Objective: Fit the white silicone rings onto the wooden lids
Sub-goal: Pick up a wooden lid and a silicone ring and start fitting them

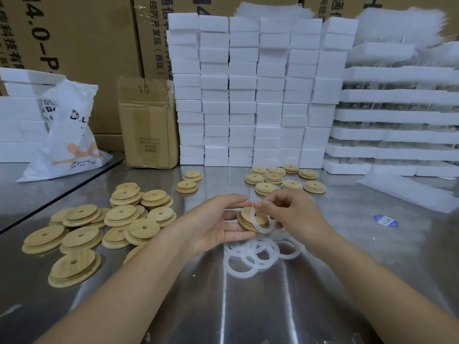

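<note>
Mid-tabletop, the left hand grips a lid tilted on edge. The right hand pinches a ring against it. Loose rings lie just nearer. At the far edge, a carton reads "10" and a bag "D.L".

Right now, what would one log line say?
left hand holds wooden lid | right hand pinches white ring at lid | spare rings on table
</note>
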